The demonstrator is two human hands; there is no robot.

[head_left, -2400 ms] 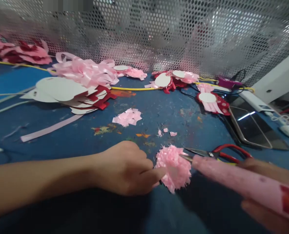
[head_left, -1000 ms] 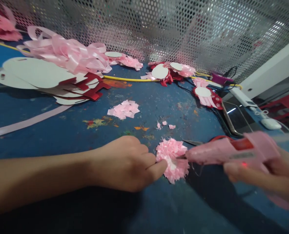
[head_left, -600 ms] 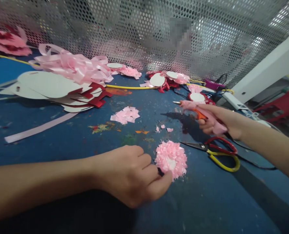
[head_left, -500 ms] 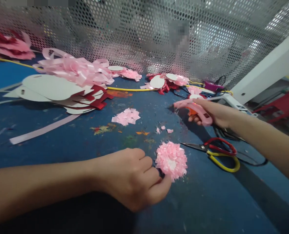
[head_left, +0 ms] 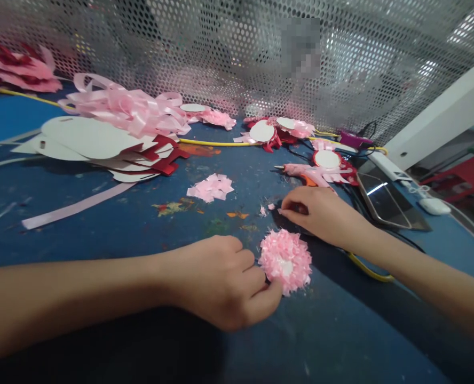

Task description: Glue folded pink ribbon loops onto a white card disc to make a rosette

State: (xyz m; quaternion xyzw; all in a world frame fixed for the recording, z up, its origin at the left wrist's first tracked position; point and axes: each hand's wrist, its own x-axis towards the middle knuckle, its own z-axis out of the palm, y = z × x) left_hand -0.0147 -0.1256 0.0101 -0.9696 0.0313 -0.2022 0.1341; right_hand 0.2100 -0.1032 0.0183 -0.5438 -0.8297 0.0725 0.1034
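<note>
On the blue tabletop a round pink ribbon rosette (head_left: 293,253) lies flat, a whitish patch at its middle. My left hand (head_left: 229,282) is closed at its lower left edge, thumb and fingers gripping the rim. Beyond the rosette, my right hand (head_left: 325,216) pinches a small pink ribbon piece (head_left: 280,212) at the table surface. Two more small ribbon scraps (head_left: 267,208) lie just left of those fingertips. Behind the right hand rests a pink glue gun (head_left: 303,172), its nozzle pointing left. My right forearm covers most of the scissors; part of a yellow handle (head_left: 369,271) shows.
A pile of cut pink ribbon pieces (head_left: 211,188) lies mid-table. Farther left are stacked white-and-red card shapes (head_left: 88,138) and looped pink ribbon (head_left: 128,109). Rosettes with white discs (head_left: 262,132) line the perforated metal screen (head_left: 237,58). A phone (head_left: 387,197) lies at right.
My right hand has let go of the glue gun, which now lies on the table. It has come nearer and closed on a small ribbon piece. My left hand stays on the rosette.
</note>
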